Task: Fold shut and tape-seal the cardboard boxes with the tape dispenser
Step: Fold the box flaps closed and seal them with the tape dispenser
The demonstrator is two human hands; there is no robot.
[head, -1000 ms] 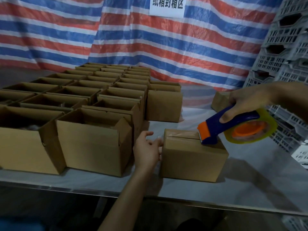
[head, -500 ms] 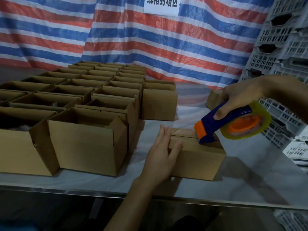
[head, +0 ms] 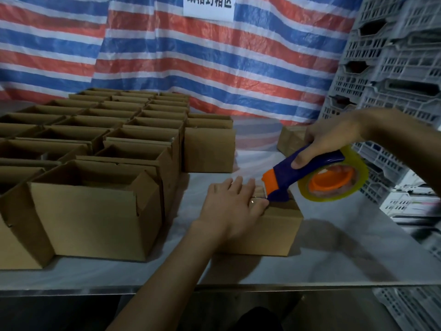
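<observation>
Left hand (head: 235, 206): fingers straight, palm down, pressed flat on the top of the box (head: 274, 231) at its left end; it holds nothing. Right hand (head: 331, 139): fingers curled round the blue handle of the dispenser (head: 281, 187), clamped on it. The orange nose and toothed blade of the dispenser rest on the box top, just beside the left fingertips; the roll (head: 334, 185) is in the air past the right end of the box

Step in hand, as judged: taping the top seam of this box, flaps already folded shut, the run near the left end. Whether tape lies along the seam cannot be told; hand and tool hide it

Next move calls for: keep the flaps pressed down, carry the tape over the left edge, tilt the blade to cut, press the end flat

Position: the box stands on the surface (head: 346, 254) near its front edge, just right of the rows of open boxes (head: 95, 211), not yet sealed
</observation>
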